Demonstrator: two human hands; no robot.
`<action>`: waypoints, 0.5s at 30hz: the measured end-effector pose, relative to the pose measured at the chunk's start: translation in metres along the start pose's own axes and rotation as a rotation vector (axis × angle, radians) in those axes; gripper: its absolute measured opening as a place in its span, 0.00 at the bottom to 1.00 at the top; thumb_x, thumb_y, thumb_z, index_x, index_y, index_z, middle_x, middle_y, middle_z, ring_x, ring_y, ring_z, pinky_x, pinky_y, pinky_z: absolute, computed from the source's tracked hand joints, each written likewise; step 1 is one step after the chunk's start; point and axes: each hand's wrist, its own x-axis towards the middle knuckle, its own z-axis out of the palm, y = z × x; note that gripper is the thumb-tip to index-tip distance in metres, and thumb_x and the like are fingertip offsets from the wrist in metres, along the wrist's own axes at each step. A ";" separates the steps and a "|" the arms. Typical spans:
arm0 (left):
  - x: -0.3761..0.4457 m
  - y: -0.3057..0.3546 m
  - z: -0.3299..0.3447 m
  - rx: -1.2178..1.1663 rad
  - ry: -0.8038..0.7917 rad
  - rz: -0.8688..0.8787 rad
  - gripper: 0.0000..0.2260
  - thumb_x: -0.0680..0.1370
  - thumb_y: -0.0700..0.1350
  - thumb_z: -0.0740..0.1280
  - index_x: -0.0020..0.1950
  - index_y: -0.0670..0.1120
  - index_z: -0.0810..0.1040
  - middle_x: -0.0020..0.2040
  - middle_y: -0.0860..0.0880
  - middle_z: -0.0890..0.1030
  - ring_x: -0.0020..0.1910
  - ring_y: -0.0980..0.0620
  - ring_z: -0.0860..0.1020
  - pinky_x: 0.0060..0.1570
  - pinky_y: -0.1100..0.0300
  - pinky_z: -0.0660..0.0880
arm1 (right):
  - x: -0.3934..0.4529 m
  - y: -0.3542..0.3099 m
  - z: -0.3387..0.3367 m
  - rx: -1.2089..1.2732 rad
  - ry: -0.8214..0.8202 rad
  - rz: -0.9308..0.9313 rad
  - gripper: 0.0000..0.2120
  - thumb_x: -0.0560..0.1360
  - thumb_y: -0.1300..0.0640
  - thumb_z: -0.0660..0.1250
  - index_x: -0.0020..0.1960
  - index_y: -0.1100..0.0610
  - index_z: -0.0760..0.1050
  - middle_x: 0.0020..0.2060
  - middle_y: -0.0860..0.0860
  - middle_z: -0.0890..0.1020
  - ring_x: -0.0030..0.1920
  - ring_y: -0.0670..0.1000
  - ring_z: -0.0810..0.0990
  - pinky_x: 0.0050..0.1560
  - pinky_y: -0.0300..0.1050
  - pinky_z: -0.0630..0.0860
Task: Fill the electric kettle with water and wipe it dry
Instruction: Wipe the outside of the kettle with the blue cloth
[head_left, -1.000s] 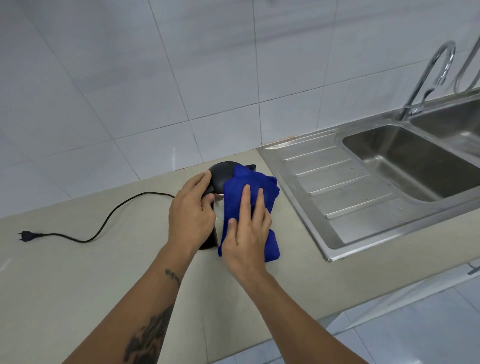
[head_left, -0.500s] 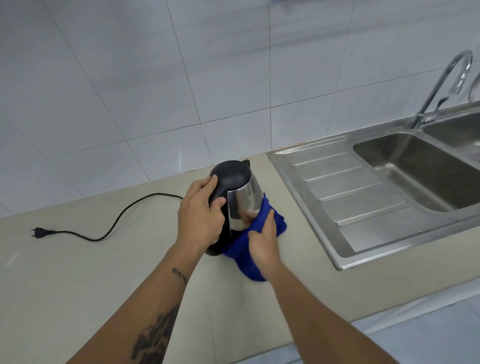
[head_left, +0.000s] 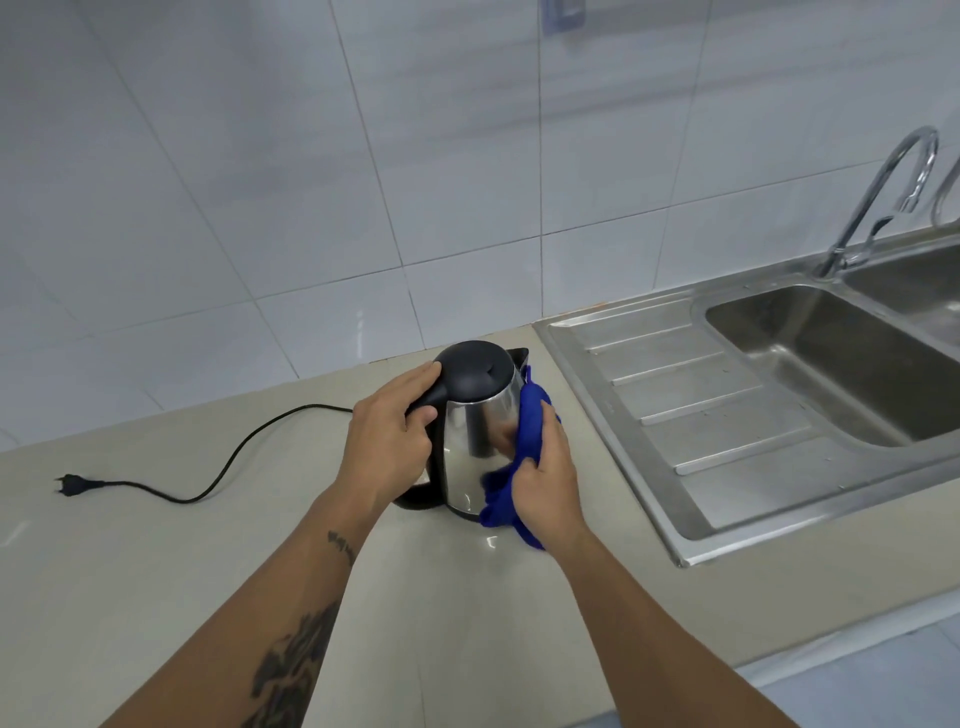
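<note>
**user1:** Steel kettle (head_left: 475, 441) is upright on the tabletop (head_left: 467, 623), lid down, just left of the sink (head_left: 727, 415). Filling looks finished imo, can't see inside though.

**user2:** Yep, wiping stage. Left hand (head_left: 387, 447) has its grip curled round the black handle, right hand (head_left: 545, 478) bunches a blue cloth (head_left: 530, 415) against the kettle's right side. Front and back probably need doing. Power cord (head_left: 218, 483) lies unplugged to the left.

Shiny silver kettle (head_left: 480, 441) with black lid, deep blue cloth (head_left: 527, 447) in my hand, black cord (head_left: 244, 452), beige counter (head_left: 156, 571), white tiles (head_left: 260, 182).
</note>
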 end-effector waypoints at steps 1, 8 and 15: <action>0.003 -0.003 -0.001 -0.012 -0.014 0.013 0.23 0.77 0.31 0.64 0.70 0.48 0.76 0.68 0.54 0.77 0.68 0.55 0.73 0.68 0.57 0.70 | 0.003 0.002 0.000 0.010 -0.012 0.018 0.40 0.73 0.69 0.54 0.80 0.41 0.56 0.75 0.46 0.67 0.72 0.57 0.73 0.70 0.59 0.73; 0.009 0.001 0.006 0.234 0.053 0.079 0.30 0.72 0.28 0.61 0.72 0.47 0.72 0.68 0.50 0.77 0.67 0.49 0.73 0.65 0.62 0.66 | 0.004 0.000 -0.003 -0.127 -0.024 -0.036 0.36 0.79 0.71 0.57 0.83 0.50 0.54 0.80 0.47 0.63 0.77 0.52 0.65 0.77 0.52 0.65; -0.012 0.016 0.031 0.604 0.013 0.073 0.38 0.68 0.36 0.58 0.79 0.40 0.56 0.80 0.44 0.57 0.80 0.46 0.52 0.76 0.42 0.47 | 0.022 0.004 -0.035 -0.161 -0.181 0.046 0.36 0.78 0.70 0.55 0.81 0.45 0.60 0.74 0.47 0.72 0.70 0.52 0.73 0.71 0.51 0.71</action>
